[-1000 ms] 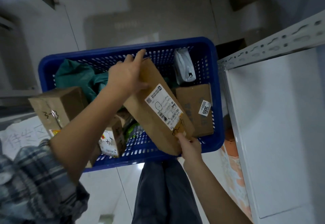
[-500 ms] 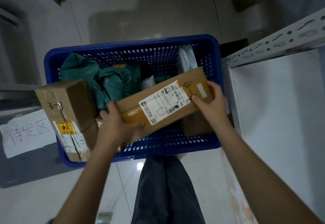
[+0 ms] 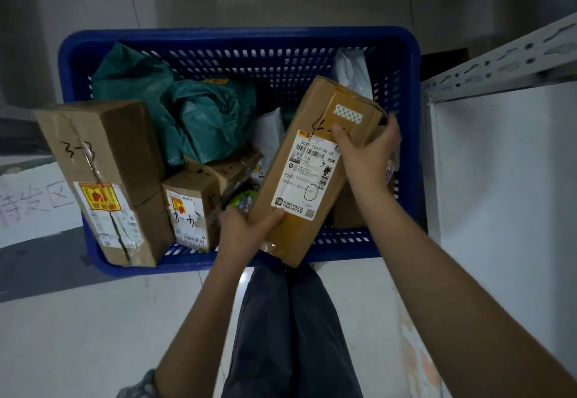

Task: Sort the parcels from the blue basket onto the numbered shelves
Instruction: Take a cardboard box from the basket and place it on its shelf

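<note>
1. Both hands hold a long cardboard parcel (image 3: 315,163) above the blue basket (image 3: 237,41), tilted toward 1 o'clock.
2. The left hand (image 3: 246,232) grips its near end, thumb across the label.
3. The right hand (image 3: 367,151) curls round its far end.
4. At 9 o'clock a large box (image 3: 103,160) leans on the rim; green bags (image 3: 175,107) lie at 11.
5. A white shelf (image 3: 499,163) stands at 3 o'clock; its numbers, if any, are unreadable.

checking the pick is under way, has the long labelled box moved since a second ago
Yes. The long labelled box has swung from tilting left to tilting right against the blue basket, gripped by the left hand and right hand.
</note>
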A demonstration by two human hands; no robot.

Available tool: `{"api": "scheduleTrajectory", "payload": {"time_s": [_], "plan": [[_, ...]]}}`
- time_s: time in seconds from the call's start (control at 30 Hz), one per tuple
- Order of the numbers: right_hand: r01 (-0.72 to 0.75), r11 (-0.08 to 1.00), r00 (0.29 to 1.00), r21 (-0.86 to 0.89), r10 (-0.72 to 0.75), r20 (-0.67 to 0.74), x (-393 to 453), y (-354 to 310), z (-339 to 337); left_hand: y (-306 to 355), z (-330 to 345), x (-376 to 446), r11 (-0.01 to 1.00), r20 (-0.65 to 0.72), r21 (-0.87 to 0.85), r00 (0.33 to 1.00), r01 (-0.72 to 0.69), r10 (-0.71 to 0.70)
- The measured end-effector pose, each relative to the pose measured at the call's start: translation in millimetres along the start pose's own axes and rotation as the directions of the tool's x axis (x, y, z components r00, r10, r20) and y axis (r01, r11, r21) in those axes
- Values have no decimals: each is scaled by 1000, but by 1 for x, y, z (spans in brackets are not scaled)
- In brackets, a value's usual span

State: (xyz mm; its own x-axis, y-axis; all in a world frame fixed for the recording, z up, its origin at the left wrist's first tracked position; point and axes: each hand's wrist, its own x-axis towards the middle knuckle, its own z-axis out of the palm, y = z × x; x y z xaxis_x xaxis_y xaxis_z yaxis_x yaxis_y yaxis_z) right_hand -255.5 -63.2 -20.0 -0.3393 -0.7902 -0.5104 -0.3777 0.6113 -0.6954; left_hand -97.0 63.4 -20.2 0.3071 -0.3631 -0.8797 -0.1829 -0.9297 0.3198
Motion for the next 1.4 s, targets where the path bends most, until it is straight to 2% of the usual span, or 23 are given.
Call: {"api": "scheduleTrajectory", "payload": {"time_s": [0.03, 0.07, 0.1, 0.23, 0.3, 0.37, 0.53, 0.7, 0.8, 0.9, 0.97, 1.13, 1.4], "plan": [[-162, 977, 986, 139, 156, 50, -10, 8, -2, 5, -6, 4, 999, 28, -35, 999, -24, 25], [-291, 936, 954, 200, 267, 140, -20, 17, -4, 9, -11, 9, 997, 57, -52, 997, -53, 56], [-358, 914, 922, 192, 314, 227, -31, 26, -6, 14, -17, 13, 995, 98, -32, 991, -89, 92], [-423, 897, 855, 128, 348, 386, -58, 57, -12, 32, -22, 26, 976, 283, 112, 947, -188, 149], [-487, 862, 807, 137, 385, 448, -67, 60, -13, 36, -17, 28, 973, 290, 110, 943, -205, 166], [-492, 862, 796, 119, 391, 463, -73, 60, -15, 41, -15, 26, 973, 271, 100, 947, -206, 173], [-414, 909, 827, 52, 352, 438, -80, 40, -32, 58, -24, 9, 941, 235, 197, 945, -275, 227], [-260, 963, 848, -68, 261, 462, -112, -16, -76, 85, -46, -59, 964, 333, 86, 919, -253, 212], [-178, 977, 856, -117, 212, 472, -142, -53, -111, 97, -64, -113, 978, 300, -13, 933, -207, 201], [-124, 985, 872, -120, 166, 461, -172, -81, -142, 106, -77, -163, 965, 261, -46, 929, -257, 260], [-149, 985, 893, -85, 171, 417, -195, -90, -158, 110, -82, -193, 956, 272, -55, 917, -288, 292], [-255, 966, 930, 35, 235, 281, -257, -95, -194, 112, -85, -248, 924, 425, 24, 841, -381, 335], [-257, 941, 966, 219, 250, 61, -370, -81, -225, 81, -96, -327, 823, 590, 95, 698, -561, 407]]}}
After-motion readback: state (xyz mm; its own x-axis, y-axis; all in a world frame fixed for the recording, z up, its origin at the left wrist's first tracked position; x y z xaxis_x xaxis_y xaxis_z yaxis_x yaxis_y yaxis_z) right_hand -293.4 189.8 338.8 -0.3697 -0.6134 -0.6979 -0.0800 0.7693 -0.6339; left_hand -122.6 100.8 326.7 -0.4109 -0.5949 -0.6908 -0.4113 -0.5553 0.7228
